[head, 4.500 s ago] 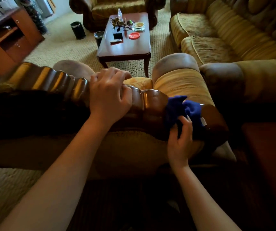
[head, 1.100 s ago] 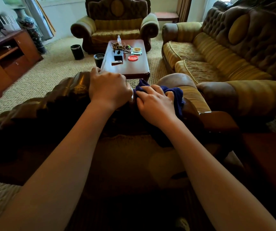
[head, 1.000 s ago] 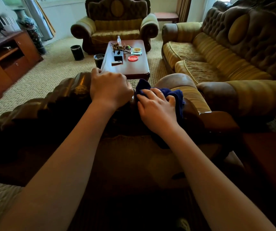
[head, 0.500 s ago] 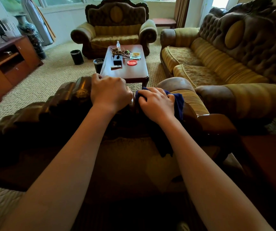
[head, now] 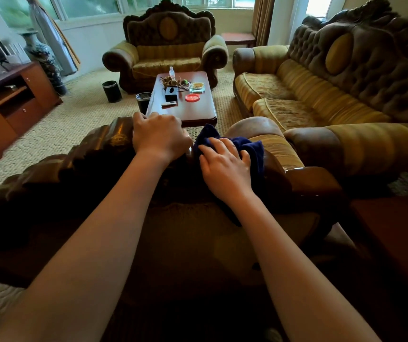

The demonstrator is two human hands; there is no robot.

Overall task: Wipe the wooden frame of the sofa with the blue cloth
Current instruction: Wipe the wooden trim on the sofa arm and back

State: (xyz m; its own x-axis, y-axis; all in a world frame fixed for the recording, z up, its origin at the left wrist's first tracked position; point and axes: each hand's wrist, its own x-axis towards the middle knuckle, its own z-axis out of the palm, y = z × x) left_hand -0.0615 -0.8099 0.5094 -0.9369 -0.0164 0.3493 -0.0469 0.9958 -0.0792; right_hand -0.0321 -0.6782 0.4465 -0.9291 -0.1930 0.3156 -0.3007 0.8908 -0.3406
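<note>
I stand behind an armchair whose carved, glossy dark wooden frame (head: 104, 141) runs along the top of its back. My left hand (head: 159, 138) grips the crest of that frame, fingers curled over the far side. Just to its right lies the blue cloth (head: 249, 146), bunched on the frame's top. My right hand (head: 225, 165) lies on the cloth with fingers spread and presses it against the wood. A dark tail of the cloth hangs down the chair's back below my wrist.
A coffee table (head: 193, 112) with a bottle, box, red dish and remote stands beyond the chair. A long sofa (head: 321, 95) is at right, another armchair (head: 168, 53) at the far end, a wooden cabinet (head: 13, 102) at left, two dark bins (head: 111, 91) on the carpet.
My right hand, earlier low on the right end of the frame, has brought the cloth up beside my left hand. In the last half second it slid slightly right. The view tilted up.
</note>
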